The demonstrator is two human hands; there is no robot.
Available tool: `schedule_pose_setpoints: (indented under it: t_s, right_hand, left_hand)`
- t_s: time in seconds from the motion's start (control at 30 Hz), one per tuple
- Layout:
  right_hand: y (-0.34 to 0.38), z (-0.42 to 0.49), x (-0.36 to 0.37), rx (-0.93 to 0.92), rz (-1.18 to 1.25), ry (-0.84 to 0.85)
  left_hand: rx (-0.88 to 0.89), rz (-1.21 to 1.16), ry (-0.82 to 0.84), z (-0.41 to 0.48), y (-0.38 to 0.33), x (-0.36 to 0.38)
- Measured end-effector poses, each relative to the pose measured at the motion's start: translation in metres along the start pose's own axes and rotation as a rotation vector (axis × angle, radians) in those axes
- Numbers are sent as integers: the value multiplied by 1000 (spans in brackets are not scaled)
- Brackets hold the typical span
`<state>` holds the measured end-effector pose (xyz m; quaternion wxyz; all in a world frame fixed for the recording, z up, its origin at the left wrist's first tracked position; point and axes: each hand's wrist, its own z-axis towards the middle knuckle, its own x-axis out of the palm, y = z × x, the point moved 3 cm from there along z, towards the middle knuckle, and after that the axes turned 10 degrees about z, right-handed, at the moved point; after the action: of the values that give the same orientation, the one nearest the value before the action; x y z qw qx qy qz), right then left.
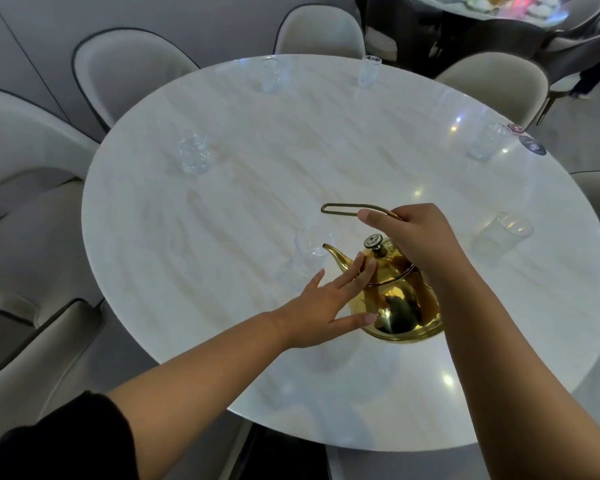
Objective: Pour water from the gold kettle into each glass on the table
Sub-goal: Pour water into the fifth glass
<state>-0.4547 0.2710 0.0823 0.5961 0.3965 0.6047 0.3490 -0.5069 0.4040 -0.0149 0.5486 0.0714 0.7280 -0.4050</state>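
Observation:
The gold kettle [394, 303] is tilted to the left over the round white marble table [222, 209], its spout tip over the rim of a clear glass [310, 249]. My right hand [420, 240] grips the kettle's loop handle from above. My left hand [323, 308] is flat against the kettle's left side, fingers spread and touching the body. Several other clear glasses stand around the table's edge: one at the left [193, 153], two at the far side [270, 73] [369, 70], two at the right [485, 140] [503, 233]. No water stream is visible.
Beige upholstered chairs [125, 71] ring the table on the left, far and right sides. Two small round coasters [532, 144] lie at the right rim. Another table with dishes stands at the top right.

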Motion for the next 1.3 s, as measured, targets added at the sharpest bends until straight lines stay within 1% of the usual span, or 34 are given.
schedule_pose_setpoints:
  t_s: [0.3, 0.93, 1.3]
  right_hand:
    - [8, 10, 8, -10, -101, 67]
    - [21, 18, 13, -44, -201, 97]
    - [27, 16, 14, -39, -248, 114]
  left_hand:
    - [-6, -79, -45, 2, 7, 4]
    - [-32, -136, -46, 3, 6, -5]
    - [-15, -129, -50, 5, 7, -4]
